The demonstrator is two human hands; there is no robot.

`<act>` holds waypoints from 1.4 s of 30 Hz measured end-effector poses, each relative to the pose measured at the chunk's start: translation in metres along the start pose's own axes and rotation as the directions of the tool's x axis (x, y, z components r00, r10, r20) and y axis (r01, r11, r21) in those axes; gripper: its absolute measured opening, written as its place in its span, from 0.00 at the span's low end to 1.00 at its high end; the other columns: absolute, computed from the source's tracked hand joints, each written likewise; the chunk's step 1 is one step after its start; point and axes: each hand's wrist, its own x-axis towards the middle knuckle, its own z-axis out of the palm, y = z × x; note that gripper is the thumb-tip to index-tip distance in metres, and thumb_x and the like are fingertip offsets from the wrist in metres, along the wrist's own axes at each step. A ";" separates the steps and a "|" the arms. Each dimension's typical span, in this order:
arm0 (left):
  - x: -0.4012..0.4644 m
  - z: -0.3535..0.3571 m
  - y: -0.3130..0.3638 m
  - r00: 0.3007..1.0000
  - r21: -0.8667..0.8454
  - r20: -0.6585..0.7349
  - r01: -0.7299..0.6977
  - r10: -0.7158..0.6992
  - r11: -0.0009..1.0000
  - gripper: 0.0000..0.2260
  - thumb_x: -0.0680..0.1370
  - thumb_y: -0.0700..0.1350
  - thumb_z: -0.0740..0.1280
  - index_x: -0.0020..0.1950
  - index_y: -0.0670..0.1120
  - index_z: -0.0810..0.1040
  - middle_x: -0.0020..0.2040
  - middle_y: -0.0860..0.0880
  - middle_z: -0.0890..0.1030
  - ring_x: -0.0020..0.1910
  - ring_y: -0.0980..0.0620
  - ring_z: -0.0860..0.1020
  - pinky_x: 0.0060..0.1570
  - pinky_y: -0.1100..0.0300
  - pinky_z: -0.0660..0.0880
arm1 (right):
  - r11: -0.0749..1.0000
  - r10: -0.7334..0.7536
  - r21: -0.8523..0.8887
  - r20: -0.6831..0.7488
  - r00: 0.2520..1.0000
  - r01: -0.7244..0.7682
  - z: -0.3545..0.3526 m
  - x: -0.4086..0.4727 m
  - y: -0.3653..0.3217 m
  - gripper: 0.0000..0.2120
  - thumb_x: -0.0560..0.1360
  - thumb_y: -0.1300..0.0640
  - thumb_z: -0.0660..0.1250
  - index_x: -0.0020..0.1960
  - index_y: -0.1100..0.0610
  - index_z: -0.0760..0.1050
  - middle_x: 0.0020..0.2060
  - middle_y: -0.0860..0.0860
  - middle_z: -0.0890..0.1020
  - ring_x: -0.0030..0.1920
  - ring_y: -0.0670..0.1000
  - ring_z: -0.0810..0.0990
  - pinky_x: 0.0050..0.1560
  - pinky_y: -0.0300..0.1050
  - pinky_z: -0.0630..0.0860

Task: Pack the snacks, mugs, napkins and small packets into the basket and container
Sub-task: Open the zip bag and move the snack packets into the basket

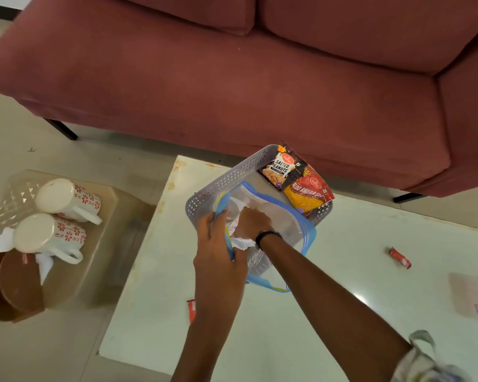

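Evidently midway: at frame centre the left hand (218, 244) is gripping the clear blue-edged zip bag (273, 216) over the grey perforated plastic basket (226, 177), already holding two snack packets (295, 180); the right hand (250, 223), fingers curled, is stuffing white napkins (239, 242) inside. Two floral mugs (58, 216) are sitting in the tan container (105, 244) at left; small red sachets (399, 257) are waiting on the desk (342, 271).

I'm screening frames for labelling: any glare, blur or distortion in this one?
Head view: wide-angle bending curves the sofa and table edges; a bright glare spot sits on the glossy table near the right forearm; the sleeve at bottom right is smeared by blur; the peanuts packet print is sharp; the right hand looks hazy through the clear bag; light is soft, shadows faint.
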 end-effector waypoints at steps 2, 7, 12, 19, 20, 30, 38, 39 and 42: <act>-0.002 0.001 -0.001 1.000 -0.007 -0.004 0.000 0.000 1.000 0.24 0.75 0.38 0.67 0.70 0.46 0.66 0.67 0.46 0.69 0.60 0.52 0.73 0.49 0.73 0.67 | 0.999 0.041 0.008 0.001 0.999 -0.041 0.010 0.006 0.002 0.24 0.75 0.55 0.67 0.66 0.63 0.67 0.63 0.60 0.74 0.62 0.61 0.74 0.60 0.53 0.73; -0.004 0.004 -0.004 1.000 -0.007 -0.019 0.013 -0.013 1.000 0.23 0.75 0.42 0.68 0.69 0.46 0.67 0.66 0.46 0.70 0.57 0.53 0.75 0.47 0.72 0.69 | 0.980 0.102 0.180 -0.057 0.993 -0.091 0.031 0.011 0.005 0.17 0.74 0.51 0.66 0.32 0.56 0.64 0.31 0.52 0.69 0.41 0.56 0.72 0.31 0.42 0.66; -0.002 0.003 -0.007 0.999 -0.010 -0.028 0.040 -0.041 0.999 0.25 0.74 0.41 0.69 0.70 0.45 0.66 0.68 0.45 0.69 0.65 0.50 0.71 0.50 0.69 0.67 | 0.976 0.102 0.208 -0.209 0.973 -0.058 0.037 0.002 0.006 0.10 0.77 0.63 0.58 0.44 0.63 0.77 0.41 0.58 0.77 0.42 0.57 0.77 0.35 0.41 0.70; -0.005 0.006 -0.005 0.999 -0.015 -0.028 0.036 -0.036 0.999 0.24 0.75 0.45 0.68 0.70 0.45 0.66 0.68 0.45 0.69 0.65 0.49 0.72 0.50 0.67 0.67 | 0.996 0.055 0.081 -0.373 0.926 -0.027 0.040 -0.013 0.003 0.08 0.78 0.59 0.62 0.54 0.61 0.75 0.51 0.56 0.81 0.50 0.55 0.80 0.36 0.37 0.65; -0.006 0.006 -0.006 0.999 -0.012 -0.027 0.035 -0.035 0.999 0.25 0.75 0.45 0.68 0.70 0.45 0.66 0.69 0.45 0.69 0.65 0.49 0.71 0.50 0.68 0.67 | 0.995 0.070 0.096 -0.371 0.926 -0.037 0.041 -0.014 0.004 0.08 0.77 0.59 0.62 0.53 0.61 0.75 0.50 0.56 0.81 0.49 0.55 0.80 0.35 0.37 0.64; -0.010 0.010 -0.010 0.999 0.004 -0.011 0.035 -0.035 0.999 0.25 0.75 0.43 0.68 0.70 0.44 0.65 0.68 0.44 0.69 0.65 0.48 0.72 0.52 0.67 0.66 | 0.980 0.084 0.201 -0.404 0.911 -0.001 0.038 -0.014 0.008 0.12 0.74 0.65 0.58 0.50 0.61 0.80 0.47 0.56 0.83 0.46 0.55 0.80 0.37 0.41 0.68; -0.009 0.002 -0.007 0.999 -0.052 -0.028 0.018 -0.020 0.998 0.26 0.75 0.47 0.68 0.70 0.46 0.65 0.68 0.46 0.69 0.64 0.54 0.71 0.52 0.69 0.68 | 0.922 -0.372 -0.130 -0.556 0.743 0.364 -0.005 -0.085 0.024 0.06 0.72 0.65 0.65 0.40 0.62 0.80 0.33 0.59 0.83 0.33 0.61 0.81 0.32 0.47 0.74; -0.010 0.001 -0.006 1.000 -0.056 -0.029 0.010 -0.011 0.998 0.26 0.75 0.48 0.68 0.70 0.46 0.65 0.68 0.46 0.69 0.64 0.55 0.70 0.52 0.70 0.67 | 0.912 -0.394 -0.135 -0.543 0.741 0.387 -0.009 -0.092 0.029 0.08 0.73 0.62 0.62 0.40 0.61 0.80 0.33 0.59 0.83 0.33 0.61 0.81 0.33 0.48 0.77; -0.011 -0.001 -0.006 1.000 -0.059 -0.016 -0.013 0.012 0.998 0.28 0.73 0.49 0.69 0.70 0.45 0.65 0.68 0.45 0.69 0.63 0.56 0.70 0.53 0.73 0.66 | 0.855 -0.468 -0.114 -0.593 0.656 0.506 -0.028 -0.118 0.040 0.10 0.73 0.59 0.61 0.41 0.60 0.80 0.33 0.56 0.84 0.31 0.57 0.81 0.30 0.50 0.78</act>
